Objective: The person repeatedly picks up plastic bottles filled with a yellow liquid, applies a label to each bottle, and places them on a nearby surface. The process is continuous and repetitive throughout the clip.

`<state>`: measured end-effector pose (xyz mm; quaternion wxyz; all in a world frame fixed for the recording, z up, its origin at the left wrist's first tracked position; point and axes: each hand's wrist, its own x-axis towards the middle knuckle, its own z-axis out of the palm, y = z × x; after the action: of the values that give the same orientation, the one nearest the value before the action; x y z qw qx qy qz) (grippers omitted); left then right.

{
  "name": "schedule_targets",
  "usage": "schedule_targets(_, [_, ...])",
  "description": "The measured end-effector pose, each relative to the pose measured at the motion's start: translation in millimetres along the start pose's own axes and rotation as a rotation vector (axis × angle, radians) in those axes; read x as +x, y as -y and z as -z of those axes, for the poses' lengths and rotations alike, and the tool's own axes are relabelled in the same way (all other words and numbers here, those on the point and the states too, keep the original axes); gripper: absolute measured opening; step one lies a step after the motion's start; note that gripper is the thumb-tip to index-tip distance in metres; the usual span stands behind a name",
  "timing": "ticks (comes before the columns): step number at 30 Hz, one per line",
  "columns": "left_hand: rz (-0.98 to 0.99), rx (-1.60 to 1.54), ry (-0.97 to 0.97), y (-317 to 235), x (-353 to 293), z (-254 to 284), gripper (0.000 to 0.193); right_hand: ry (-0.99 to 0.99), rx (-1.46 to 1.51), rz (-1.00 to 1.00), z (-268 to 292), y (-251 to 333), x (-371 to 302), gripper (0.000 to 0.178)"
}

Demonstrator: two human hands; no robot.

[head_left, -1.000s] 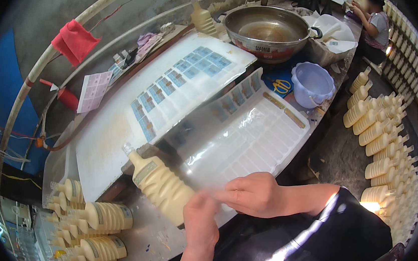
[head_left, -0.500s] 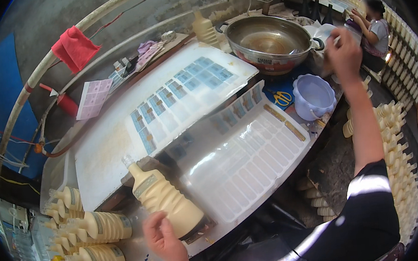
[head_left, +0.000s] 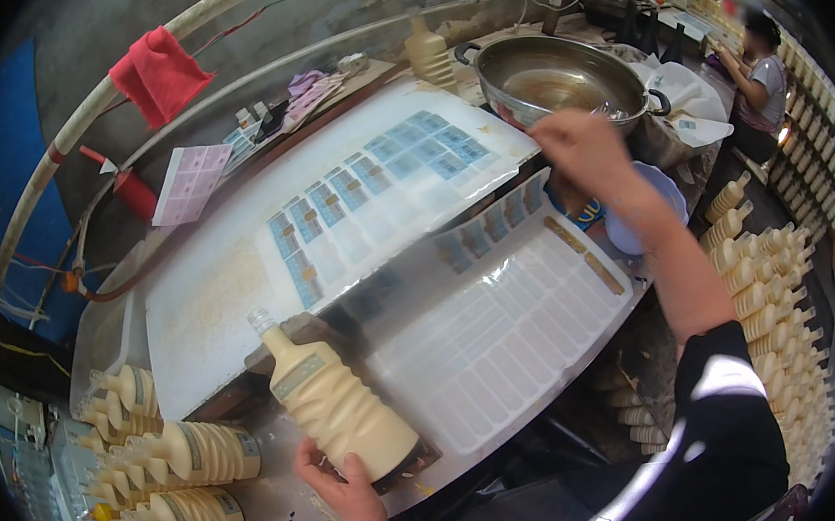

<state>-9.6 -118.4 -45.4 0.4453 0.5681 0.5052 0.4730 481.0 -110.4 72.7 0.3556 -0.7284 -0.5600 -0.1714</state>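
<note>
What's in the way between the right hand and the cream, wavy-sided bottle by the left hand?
A translucent, rectangular plastic sheet, its far edge curled up, lies between the right hand and the bottle; it looks too low to block.

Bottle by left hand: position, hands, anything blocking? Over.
Cream bottle lying, neck away; left hand open at its base. Right hand near corner of white board, grip unclear. Right forearm hides part of lavender bowl.

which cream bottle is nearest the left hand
The lone cream bottle at the left hand; the others are clustered left or right, except one beside the metal pan.
</note>
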Motion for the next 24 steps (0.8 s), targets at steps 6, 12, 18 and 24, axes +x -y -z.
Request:
schedule_targets(6, [-0.043,-0.021,0.026,8,1,0,0.065,0.36,-0.134,-0.021,-106,33,16,0.024])
schedule_targets(12, [-0.051,-0.02,0.006,18,1,5,0.065,0.578,-0.31,0.1,-115,42,1,0.024])
schedule_targets(18, [-0.05,-0.019,0.006,18,1,3,0.067,0.35,-0.133,0.254,-82,68,-39,0.021])
schedule_targets(24, [-0.022,-0.148,0.025,9,-2,4,0.074,0.108,-0.054,0.36,-98,57,-49,0.013])
